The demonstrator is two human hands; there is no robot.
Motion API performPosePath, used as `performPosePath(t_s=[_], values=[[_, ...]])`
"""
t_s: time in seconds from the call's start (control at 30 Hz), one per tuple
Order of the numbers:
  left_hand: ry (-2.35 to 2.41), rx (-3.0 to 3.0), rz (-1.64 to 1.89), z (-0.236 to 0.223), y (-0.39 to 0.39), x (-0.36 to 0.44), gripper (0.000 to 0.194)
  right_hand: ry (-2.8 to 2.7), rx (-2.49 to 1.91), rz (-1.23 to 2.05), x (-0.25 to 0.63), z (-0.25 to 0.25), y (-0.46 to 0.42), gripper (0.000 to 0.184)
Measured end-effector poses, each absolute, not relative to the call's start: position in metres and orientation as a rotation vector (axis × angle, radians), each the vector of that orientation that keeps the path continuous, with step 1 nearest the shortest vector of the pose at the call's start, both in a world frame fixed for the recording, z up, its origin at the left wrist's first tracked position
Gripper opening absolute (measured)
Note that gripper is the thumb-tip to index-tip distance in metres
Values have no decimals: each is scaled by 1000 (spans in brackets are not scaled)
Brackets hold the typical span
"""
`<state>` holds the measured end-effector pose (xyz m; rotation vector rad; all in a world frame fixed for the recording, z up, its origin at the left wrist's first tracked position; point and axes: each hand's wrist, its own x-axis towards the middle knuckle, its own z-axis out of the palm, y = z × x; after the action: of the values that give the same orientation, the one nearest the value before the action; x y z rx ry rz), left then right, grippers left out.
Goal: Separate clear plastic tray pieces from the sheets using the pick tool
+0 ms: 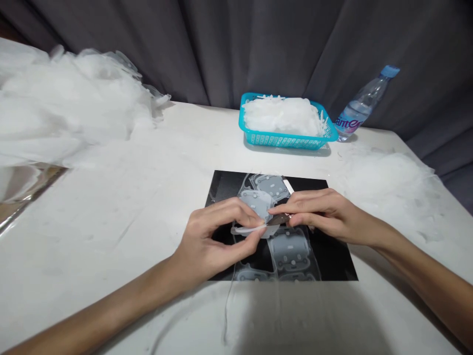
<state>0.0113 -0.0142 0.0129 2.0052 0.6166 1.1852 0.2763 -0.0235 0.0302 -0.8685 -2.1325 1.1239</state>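
My left hand point(221, 236) pinches the edge of a thin translucent rubbery piece point(254, 201) between thumb and fingertips, and a pale strip point(246, 230) curls out past them. My right hand point(318, 212) is closed around a small dark, pointed tool point(279, 219), whose tip meets the piece at my left fingertips. Its exact kind is partly hidden by the fingers. Both hands are over a black sheet point(336, 261). More translucent moulded pieces point(291, 246) with small holes and rounded outlines lie on it, joined by thin clear edging.
On the white table point(111, 207), a blue basket point(288, 140) holds a heap of white translucent bits. Behind its right end stands a water bottle point(354, 111). Clear-white material is piled at left point(74, 98) and right point(395, 182). A shiny sheet point(25, 192) lies at the left edge.
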Motion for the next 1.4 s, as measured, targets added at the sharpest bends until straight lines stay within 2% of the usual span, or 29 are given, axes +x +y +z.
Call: performPosePath(t_s=[0.53,1.0,1.4], values=[[655,2008,1147,11,-14,9,16,-2165,-843,1079,274,29,-25,37],[667,1985,1172,11,-15,11,17,-2122,-872,1039,273,22,-27,28],[721,1899,1136,11,-15,12,14,-2025,-961,1091,276,26,-22,30]])
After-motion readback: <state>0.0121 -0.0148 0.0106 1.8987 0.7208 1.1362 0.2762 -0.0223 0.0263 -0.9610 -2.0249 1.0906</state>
